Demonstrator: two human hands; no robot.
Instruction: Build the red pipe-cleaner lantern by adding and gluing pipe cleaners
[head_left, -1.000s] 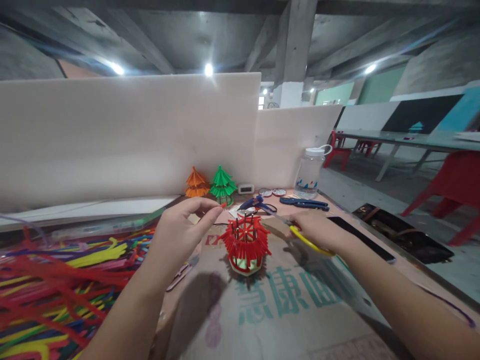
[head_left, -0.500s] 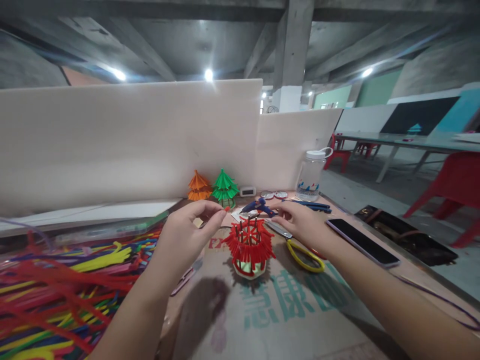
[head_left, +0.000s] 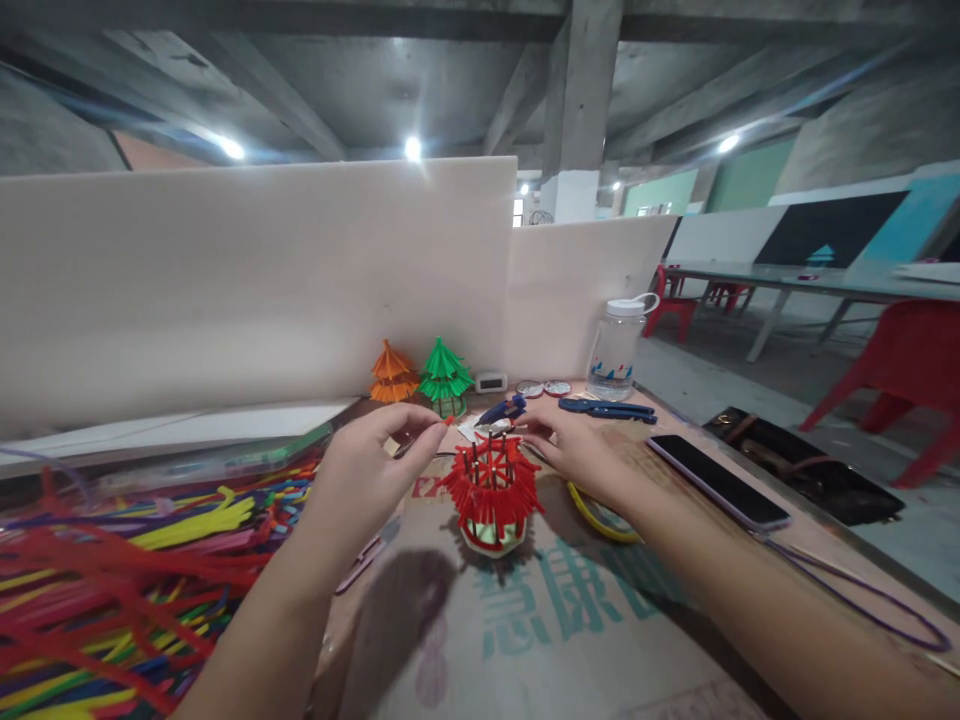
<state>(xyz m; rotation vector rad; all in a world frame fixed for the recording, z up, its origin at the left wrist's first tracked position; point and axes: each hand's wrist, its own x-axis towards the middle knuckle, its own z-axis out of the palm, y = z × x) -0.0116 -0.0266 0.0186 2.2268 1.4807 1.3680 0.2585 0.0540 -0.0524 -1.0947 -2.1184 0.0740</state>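
Note:
My left hand (head_left: 379, 455) pinches a small red piece (head_left: 448, 421), which looks like fuzzy stem, between thumb and forefinger. My right hand (head_left: 574, 450) has its fingers curled at the handle of a blue glue gun (head_left: 501, 410), hiding that handle. Between and slightly below both hands stands a small round red model (head_left: 495, 490), with a fringed red tier, dark upright posts and a pale base. Under my right forearm, yellow-handled scissors (head_left: 600, 518) are partly covered.
An orange tiered model (head_left: 394, 375) and a green one (head_left: 445, 370) stand by the white partition (head_left: 262, 280). Colourful fuzzy stems (head_left: 135, 600) are heaped at left. To the right are a water bottle (head_left: 615, 350), blue pliers (head_left: 607, 410) and a phone (head_left: 718, 480). Cardboard (head_left: 570, 660) covers the work surface.
My right hand has moved left onto the glue gun's handle, uncovering the pliers and covering more of the scissors. My left hand keeps its pinch. The view has shifted slightly.

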